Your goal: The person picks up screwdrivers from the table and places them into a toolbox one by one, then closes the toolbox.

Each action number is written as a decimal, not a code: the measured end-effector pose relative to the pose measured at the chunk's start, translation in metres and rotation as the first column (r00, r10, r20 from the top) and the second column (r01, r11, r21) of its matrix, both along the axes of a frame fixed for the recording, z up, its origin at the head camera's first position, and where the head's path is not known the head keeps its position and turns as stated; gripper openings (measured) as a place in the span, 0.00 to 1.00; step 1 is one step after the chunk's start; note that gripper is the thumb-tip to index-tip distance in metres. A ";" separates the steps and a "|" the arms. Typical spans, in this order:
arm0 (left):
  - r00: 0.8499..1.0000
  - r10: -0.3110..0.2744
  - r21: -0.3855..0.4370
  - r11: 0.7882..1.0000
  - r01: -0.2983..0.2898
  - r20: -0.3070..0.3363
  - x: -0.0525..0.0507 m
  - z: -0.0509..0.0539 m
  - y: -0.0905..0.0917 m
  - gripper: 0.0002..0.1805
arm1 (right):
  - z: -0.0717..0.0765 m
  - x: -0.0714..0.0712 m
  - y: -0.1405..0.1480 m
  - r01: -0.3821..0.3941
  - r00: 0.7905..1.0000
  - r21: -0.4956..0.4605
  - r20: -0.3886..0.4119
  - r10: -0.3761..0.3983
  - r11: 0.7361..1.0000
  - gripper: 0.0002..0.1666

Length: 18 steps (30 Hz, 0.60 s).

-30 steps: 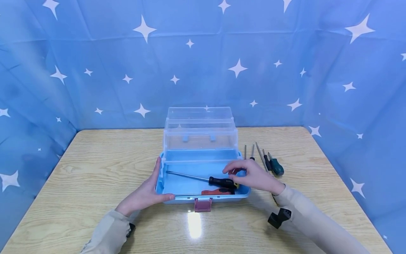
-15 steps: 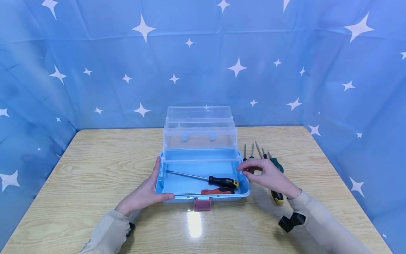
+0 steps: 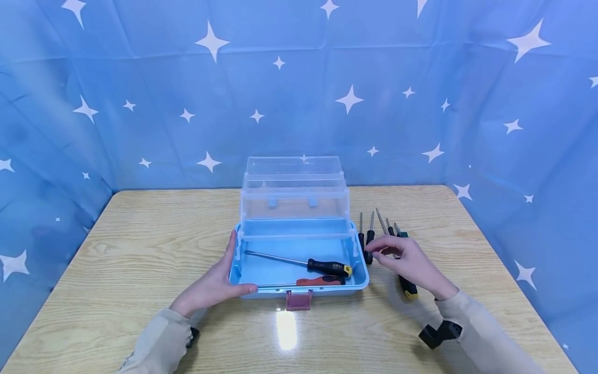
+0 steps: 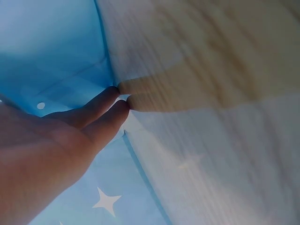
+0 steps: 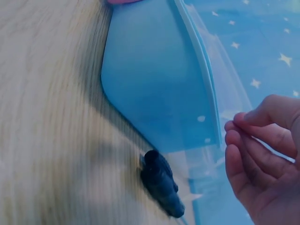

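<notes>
blue toolbox (image 3: 289, 249) between left grip (image 3: 212, 284) (thumb (image 3: 244, 290) at front rim) and right grip (image 3: 412, 264)

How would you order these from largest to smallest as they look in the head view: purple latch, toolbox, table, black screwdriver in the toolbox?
1. Table
2. Toolbox
3. Black screwdriver
4. Purple latch

Blue toolbox (image 3: 275, 274) open; black screwdriver (image 3: 370, 238) beside, tip indistinct.
</notes>
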<state>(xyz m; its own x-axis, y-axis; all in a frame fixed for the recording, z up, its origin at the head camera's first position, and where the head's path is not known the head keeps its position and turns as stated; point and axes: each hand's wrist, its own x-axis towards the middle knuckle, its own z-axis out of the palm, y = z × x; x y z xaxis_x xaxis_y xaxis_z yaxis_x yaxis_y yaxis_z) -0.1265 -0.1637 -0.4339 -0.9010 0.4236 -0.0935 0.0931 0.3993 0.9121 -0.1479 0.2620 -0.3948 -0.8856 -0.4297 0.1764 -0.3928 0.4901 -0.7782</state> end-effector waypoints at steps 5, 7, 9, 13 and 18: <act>1.000 -0.004 0.000 1.000 0.004 -0.003 0.000 0.000 0.000 0.67 | -0.007 0.003 0.008 0.070 0.997 0.014 0.023 -0.070 0.997 0.11; 1.000 -0.005 0.004 1.000 0.005 -0.005 0.000 0.000 0.000 0.67 | -0.010 0.005 0.011 0.102 0.995 0.018 0.020 -0.102 0.995 0.11; 1.000 -0.006 0.009 1.000 0.006 -0.007 0.000 0.000 0.000 0.67 | -0.013 0.006 0.014 0.134 0.991 0.016 0.015 -0.134 0.991 0.11; 1.000 -0.006 0.016 1.000 0.006 -0.006 0.000 0.000 0.001 0.67 | -0.015 0.010 0.019 0.198 0.980 0.013 0.031 -0.199 0.980 0.11; 1.000 -0.002 0.008 1.000 0.002 0.001 0.000 0.000 0.000 0.67 | -0.016 0.012 0.026 0.272 0.958 0.030 0.086 -0.273 0.962 0.14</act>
<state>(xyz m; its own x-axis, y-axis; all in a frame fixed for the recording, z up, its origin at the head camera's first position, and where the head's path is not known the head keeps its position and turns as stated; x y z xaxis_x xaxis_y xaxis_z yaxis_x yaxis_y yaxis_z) -0.1265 -0.1637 -0.4343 -0.9001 0.4259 -0.0915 0.0925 0.3921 0.9152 -0.1356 0.2876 -0.4110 -0.9812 -0.1723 0.0867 -0.1726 0.5833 -0.7937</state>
